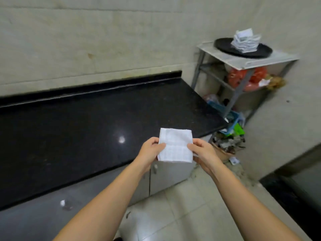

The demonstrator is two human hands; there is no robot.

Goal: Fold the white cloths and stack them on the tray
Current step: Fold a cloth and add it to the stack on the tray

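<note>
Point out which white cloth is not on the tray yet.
The folded white cloth held between left hand and right hand; the other cloths sit stacked on the black tray.

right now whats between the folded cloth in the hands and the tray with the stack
In the head view, the black counter's right corner and the metal rack's legs lie between the folded cloth and the tray.

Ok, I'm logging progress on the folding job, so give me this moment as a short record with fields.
held item: folded white cloth, in the air at the counter's edge
left hand: grips its left edge
right hand: grips its right edge
tray: black, round, on the metal rack
stack: folded cloths on the tray
counter: black, glossy
</note>
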